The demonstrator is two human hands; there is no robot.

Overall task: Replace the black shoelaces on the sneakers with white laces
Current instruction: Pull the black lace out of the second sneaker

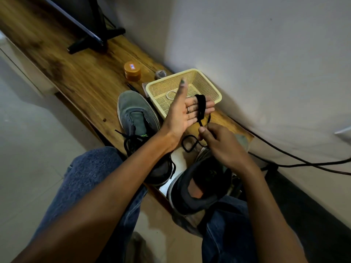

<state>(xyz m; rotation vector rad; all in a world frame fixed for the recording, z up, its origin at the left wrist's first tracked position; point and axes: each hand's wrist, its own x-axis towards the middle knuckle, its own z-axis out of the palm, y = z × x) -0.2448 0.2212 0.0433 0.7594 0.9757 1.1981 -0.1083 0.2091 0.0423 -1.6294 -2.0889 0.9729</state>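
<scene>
My left hand (pixel 185 112) is held out flat, palm up, fingers straight, with a black shoelace (pixel 201 108) wound in loops round its fingers. My right hand (pixel 218 141) pinches the free run of that lace just below, and a loose loop of it hangs to the left. A grey sneaker (pixel 135 118) lies on the wooden shelf (pixel 79 76) with part of its black lace still threaded near the tongue. A second, darker sneaker (pixel 197 190) rests nearer me, partly hidden under my right forearm. A white lace (pixel 171 95) lies in the cream plastic basket (pixel 209 82).
An orange jar (pixel 132 71) and a small grey object (pixel 160 74) stand behind the basket. A screen's black stand (pixel 91 39) occupies the shelf's far end. Black cables (pixel 296 156) run along the wall at right. My jeans-clad knees are below the shelf edge.
</scene>
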